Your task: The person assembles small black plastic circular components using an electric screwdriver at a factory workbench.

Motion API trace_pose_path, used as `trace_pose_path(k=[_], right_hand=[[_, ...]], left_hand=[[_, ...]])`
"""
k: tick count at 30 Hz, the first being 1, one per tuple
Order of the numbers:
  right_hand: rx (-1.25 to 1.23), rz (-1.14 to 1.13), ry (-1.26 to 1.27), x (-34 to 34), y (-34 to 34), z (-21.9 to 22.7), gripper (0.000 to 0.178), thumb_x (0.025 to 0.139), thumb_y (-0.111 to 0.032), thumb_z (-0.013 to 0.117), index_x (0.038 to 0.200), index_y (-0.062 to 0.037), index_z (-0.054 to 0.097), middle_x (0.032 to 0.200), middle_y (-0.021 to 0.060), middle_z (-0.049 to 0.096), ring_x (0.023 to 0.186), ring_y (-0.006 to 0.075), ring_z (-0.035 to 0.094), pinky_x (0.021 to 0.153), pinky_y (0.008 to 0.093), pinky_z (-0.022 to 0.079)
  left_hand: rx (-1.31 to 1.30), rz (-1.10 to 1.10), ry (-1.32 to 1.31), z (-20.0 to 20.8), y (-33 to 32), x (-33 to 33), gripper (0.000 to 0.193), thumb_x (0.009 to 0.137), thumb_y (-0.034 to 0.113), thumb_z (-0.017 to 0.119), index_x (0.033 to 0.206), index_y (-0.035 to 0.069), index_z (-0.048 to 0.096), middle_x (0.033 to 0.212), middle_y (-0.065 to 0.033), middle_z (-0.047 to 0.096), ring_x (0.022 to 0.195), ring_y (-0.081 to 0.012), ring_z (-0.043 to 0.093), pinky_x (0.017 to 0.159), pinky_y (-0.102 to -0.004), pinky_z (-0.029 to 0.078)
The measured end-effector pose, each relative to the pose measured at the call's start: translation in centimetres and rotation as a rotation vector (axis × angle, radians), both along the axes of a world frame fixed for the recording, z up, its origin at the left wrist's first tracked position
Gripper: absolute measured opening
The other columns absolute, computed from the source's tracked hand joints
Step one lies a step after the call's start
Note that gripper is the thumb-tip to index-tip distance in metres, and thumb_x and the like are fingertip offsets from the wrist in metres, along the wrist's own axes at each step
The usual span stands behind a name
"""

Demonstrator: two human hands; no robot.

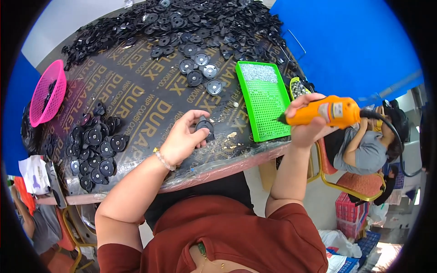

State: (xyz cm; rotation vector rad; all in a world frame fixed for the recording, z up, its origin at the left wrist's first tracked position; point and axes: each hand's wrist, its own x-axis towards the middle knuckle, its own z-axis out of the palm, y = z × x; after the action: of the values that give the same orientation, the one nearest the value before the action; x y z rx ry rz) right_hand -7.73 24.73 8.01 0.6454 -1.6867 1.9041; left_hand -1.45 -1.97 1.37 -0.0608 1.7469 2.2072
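Note:
In my left hand [185,135], near the front of the table, is a small round black part [204,126] with a pointed tab. My thumb presses on its face and the fingers curl around its far side. My right hand [306,119] grips an orange electric screwdriver [337,112] above the right end of a green perforated tray [256,129]. The screwdriver's dark tip points left, apart from the black part, and a black cable runs from its rear. Many small silvery pieces, too small to name, cover the tray's far end.
Loose round black parts [94,136] are piled at left, by a pink basket [58,102]. Several with silvery discs [210,71] lie mid-table before a large black heap [218,22]. A yellow-green container [298,87] stands beyond the tray. Another person [364,150] sits at right.

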Motion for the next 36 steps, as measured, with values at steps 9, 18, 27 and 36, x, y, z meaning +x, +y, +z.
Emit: trace_pose_path(k=[9, 18, 27, 36], right_hand=[[-0.042, -0.143, -0.004, -1.9, 4.5, -2.1, 0.066, 0.079, -0.059, 0.069, 0.104, -0.0009, 0.050, 0.076, 0.0100, 0.058, 0.056, 0.0158, 0.057, 0.053, 0.0256, 0.047], [-0.060, -0.134, -0.009, -1.9, 4.7, -2.4, 0.068, 0.077, -0.061, 0.069, 0.104, -0.0012, 0.050, 0.076, 0.0100, 0.058, 0.057, 0.0159, 0.057, 0.054, 0.0255, 0.047], [-0.208, 0.060, 0.036, 1.2, 3.3, 0.4, 0.078, 0.072, -0.070, 0.067, 0.109, -0.0025, 0.051, 0.082, 0.0148, 0.061, 0.059, 0.0198, 0.059, 0.052, 0.0289, 0.049], [-0.197, 0.567, 0.157, 3.2, -7.8, 0.0, 0.081, 0.070, -0.071, 0.060, 0.110, -0.0012, 0.047, 0.086, 0.0143, 0.061, 0.065, 0.0178, 0.061, 0.060, 0.0269, 0.054]], left_hand=[[0.047, 0.046, -0.044, -0.7, 0.1, -0.3, 0.031, 0.085, 0.001, 0.062, 0.115, 0.002, 0.055, 0.091, -0.0002, 0.061, 0.064, -0.0035, 0.051, 0.057, -0.0171, 0.042], [0.064, 0.038, -0.035, -0.7, 0.0, -0.2, 0.029, 0.086, 0.003, 0.064, 0.114, -0.001, 0.058, 0.090, 0.0004, 0.063, 0.066, -0.0031, 0.052, 0.059, -0.0179, 0.042], [0.076, 0.099, 0.141, -1.4, 0.5, 0.2, 0.027, 0.089, 0.000, 0.059, 0.117, -0.001, 0.059, 0.106, -0.0062, 0.066, 0.092, -0.0111, 0.062, 0.085, -0.0262, 0.049], [0.083, -0.026, -0.045, -1.1, 0.4, -0.1, 0.026, 0.090, 0.003, 0.056, 0.115, -0.006, 0.056, 0.094, -0.0084, 0.065, 0.075, -0.0123, 0.064, 0.066, -0.0243, 0.053]])
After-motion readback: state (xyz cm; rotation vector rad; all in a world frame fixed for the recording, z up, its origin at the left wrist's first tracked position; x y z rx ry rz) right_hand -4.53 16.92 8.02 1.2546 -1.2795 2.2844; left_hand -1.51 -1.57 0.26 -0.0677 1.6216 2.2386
